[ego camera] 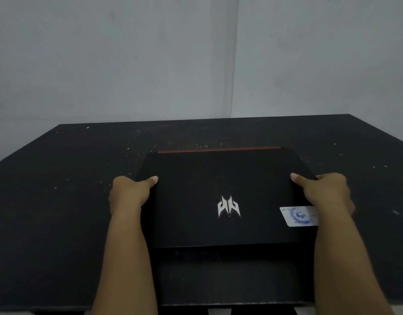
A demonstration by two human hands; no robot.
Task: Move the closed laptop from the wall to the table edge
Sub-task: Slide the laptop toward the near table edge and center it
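Left hand (130, 193) and right hand (325, 192) clamp short sides of closed black laptop with silver logo (228, 201), thumbs on lid. Laptop mid-way on dark speckled table (59, 178), long axis left-right, red hinge strip (218, 150) wall-side. Near edge straight toward body, hands equally near, so guessing straight pull.
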